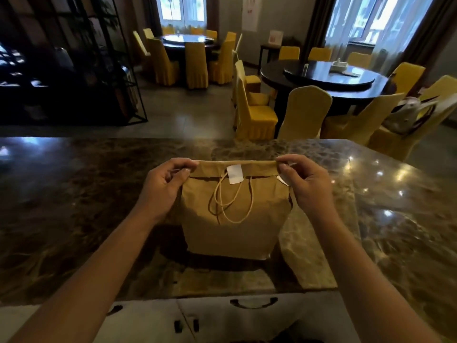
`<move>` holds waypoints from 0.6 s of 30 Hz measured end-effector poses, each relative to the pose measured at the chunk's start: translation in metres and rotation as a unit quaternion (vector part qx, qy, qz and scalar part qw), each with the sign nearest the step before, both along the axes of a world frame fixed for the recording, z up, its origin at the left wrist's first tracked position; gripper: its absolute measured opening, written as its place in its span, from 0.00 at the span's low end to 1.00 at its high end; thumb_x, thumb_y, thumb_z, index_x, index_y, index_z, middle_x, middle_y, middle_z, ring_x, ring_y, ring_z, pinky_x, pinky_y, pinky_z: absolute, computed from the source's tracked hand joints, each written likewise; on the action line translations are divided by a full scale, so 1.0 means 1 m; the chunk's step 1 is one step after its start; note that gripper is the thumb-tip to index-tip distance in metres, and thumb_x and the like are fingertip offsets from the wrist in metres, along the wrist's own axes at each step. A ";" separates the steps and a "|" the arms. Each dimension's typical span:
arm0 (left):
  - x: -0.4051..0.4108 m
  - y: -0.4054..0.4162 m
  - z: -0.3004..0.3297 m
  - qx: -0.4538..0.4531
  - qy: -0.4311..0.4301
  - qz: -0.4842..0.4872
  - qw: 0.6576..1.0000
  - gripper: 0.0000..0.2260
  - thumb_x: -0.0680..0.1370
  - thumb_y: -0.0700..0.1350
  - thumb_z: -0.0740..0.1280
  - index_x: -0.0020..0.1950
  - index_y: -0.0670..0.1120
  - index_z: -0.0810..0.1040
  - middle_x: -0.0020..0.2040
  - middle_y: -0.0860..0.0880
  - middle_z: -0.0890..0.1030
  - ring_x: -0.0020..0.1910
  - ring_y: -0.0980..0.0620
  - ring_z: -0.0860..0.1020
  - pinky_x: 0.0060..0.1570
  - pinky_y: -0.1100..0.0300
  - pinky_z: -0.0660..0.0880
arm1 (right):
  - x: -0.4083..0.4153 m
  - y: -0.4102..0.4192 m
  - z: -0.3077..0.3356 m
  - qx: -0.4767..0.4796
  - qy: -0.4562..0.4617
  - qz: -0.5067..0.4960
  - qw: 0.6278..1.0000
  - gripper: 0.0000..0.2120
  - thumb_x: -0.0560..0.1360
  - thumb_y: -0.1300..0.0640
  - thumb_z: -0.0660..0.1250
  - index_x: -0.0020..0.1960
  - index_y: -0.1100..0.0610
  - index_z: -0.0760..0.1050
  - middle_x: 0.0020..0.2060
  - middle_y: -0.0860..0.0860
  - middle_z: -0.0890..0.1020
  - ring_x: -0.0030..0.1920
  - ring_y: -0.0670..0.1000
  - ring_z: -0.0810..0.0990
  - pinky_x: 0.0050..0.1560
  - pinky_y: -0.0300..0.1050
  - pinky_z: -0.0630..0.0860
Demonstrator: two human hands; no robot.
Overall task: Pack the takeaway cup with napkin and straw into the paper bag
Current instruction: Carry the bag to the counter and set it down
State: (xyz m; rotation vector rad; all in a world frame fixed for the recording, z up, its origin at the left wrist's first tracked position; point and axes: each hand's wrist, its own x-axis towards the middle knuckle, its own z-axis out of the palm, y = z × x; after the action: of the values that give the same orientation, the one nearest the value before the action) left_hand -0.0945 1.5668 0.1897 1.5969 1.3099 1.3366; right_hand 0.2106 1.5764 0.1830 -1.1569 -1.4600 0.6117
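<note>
Both hands — paper bag top corners

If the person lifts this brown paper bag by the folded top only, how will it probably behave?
The brown paper bag looks thin and creased, so its folded top, pinched by the left hand and right hand, may bend or unroll. It stands upright on the glossy marble counter, so a push probably slides it.

I am viewing a restaurant dining room: round tables with yellow-covered chairs standing at one o'clock.
</note>
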 end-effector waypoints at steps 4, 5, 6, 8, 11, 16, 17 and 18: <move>0.022 0.039 0.007 0.012 0.028 0.008 1.000 0.11 0.83 0.38 0.64 0.59 0.48 0.82 0.55 0.60 0.81 0.51 0.71 0.79 0.46 0.76 0.74 | 0.025 0.046 0.005 0.012 -0.009 0.011 1.000 0.08 0.81 0.61 0.70 0.55 0.51 0.84 0.41 0.47 0.84 0.39 0.44 0.81 0.43 0.37 0.79; 0.025 0.050 0.008 0.012 0.038 0.010 0.999 0.11 0.83 0.38 0.64 0.59 0.50 0.82 0.56 0.61 0.81 0.51 0.72 0.78 0.45 0.77 0.74 | 0.029 0.057 0.005 0.014 -0.012 0.009 1.000 0.08 0.81 0.60 0.70 0.55 0.50 0.84 0.42 0.46 0.85 0.41 0.45 0.81 0.44 0.36 0.79; 0.028 0.061 0.008 0.011 0.046 0.009 0.999 0.11 0.83 0.39 0.64 0.59 0.51 0.82 0.56 0.61 0.80 0.51 0.73 0.78 0.45 0.78 0.73 | 0.032 0.067 0.005 0.011 -0.013 0.007 1.000 0.08 0.81 0.60 0.69 0.55 0.50 0.84 0.42 0.46 0.85 0.41 0.45 0.81 0.45 0.36 0.78; 0.033 0.080 0.008 0.005 0.056 0.006 0.998 0.11 0.83 0.40 0.64 0.59 0.51 0.82 0.56 0.62 0.80 0.50 0.75 0.77 0.44 0.78 0.73 | 0.034 0.086 0.003 0.006 -0.009 -0.005 1.000 0.07 0.81 0.59 0.69 0.56 0.51 0.84 0.44 0.45 0.85 0.43 0.45 0.82 0.45 0.35 0.78; 0.039 0.104 -0.002 -0.008 0.061 -0.005 0.998 0.10 0.83 0.41 0.65 0.59 0.53 0.82 0.57 0.60 0.81 0.54 0.69 0.79 0.49 0.71 0.76 | 0.036 0.104 -0.008 0.000 0.009 -0.030 0.999 0.08 0.81 0.58 0.69 0.58 0.53 0.85 0.45 0.44 0.85 0.44 0.43 0.83 0.45 0.34 0.78; 0.043 0.124 -0.025 -0.006 0.055 -0.008 0.998 0.12 0.82 0.40 0.66 0.56 0.58 0.82 0.57 0.57 0.83 0.55 0.62 0.81 0.52 0.66 0.80 | 0.036 0.119 -0.024 -0.010 0.005 -0.052 0.999 0.08 0.81 0.59 0.70 0.58 0.54 0.85 0.46 0.44 0.86 0.44 0.40 0.82 0.44 0.33 0.78; 0.042 0.124 -0.028 -0.004 0.050 0.000 0.999 0.12 0.82 0.40 0.66 0.56 0.58 0.82 0.58 0.56 0.83 0.56 0.61 0.81 0.53 0.63 0.81 | 0.035 0.121 -0.027 -0.011 0.005 -0.047 0.999 0.08 0.81 0.58 0.70 0.58 0.54 0.85 0.46 0.44 0.86 0.44 0.40 0.83 0.44 0.33 0.78; 0.040 0.125 -0.033 -0.007 0.041 0.009 0.999 0.12 0.82 0.40 0.66 0.57 0.57 0.82 0.58 0.55 0.83 0.56 0.59 0.82 0.55 0.60 0.81 | 0.033 0.122 -0.028 -0.015 0.000 -0.043 0.999 0.08 0.81 0.58 0.70 0.58 0.53 0.85 0.46 0.43 0.86 0.45 0.40 0.83 0.45 0.32 0.78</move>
State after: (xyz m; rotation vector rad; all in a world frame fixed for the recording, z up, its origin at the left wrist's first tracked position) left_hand -0.0541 1.6923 0.1571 1.6492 1.3829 1.2815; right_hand 0.2431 1.6988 0.1555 -1.2357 -1.3984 0.5753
